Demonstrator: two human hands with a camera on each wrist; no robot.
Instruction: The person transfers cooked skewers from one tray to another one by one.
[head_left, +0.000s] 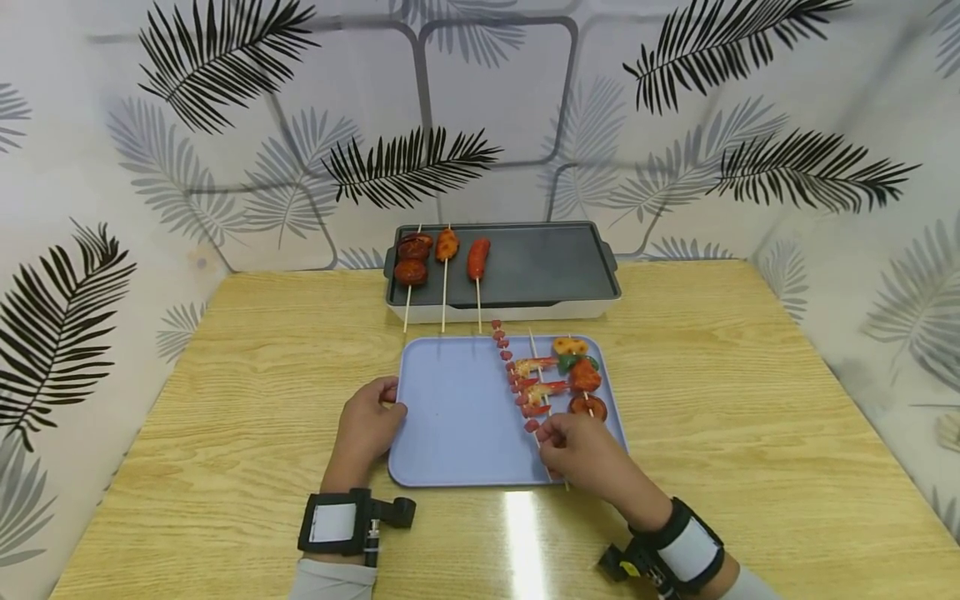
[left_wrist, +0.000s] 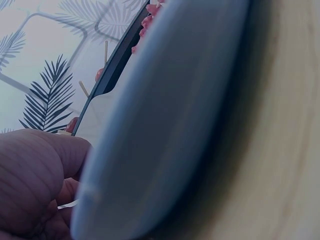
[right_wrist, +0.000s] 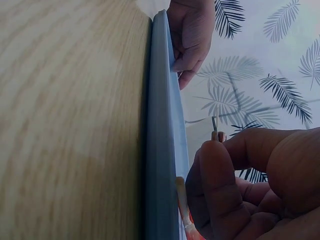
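Note:
My left hand grips the left rim of a pale blue tray, its thumb over the edge. Over the tray's right half, my right hand pinches the bare stick of a thin skewer of small pink meat pieces. This skewer slants over a shrimp skewer. Right of those lies a mixed skewer with yellow, green and red pieces and a round brown slice. In the right wrist view, the stick's end pokes out between thumb and finger.
Behind the tray stands a grill with a dark plate and white base. On its left side lie a skewer of brown round pieces, an orange-brown meat skewer and a red sausage skewer, sticks overhanging the front. Wooden table surrounds everything.

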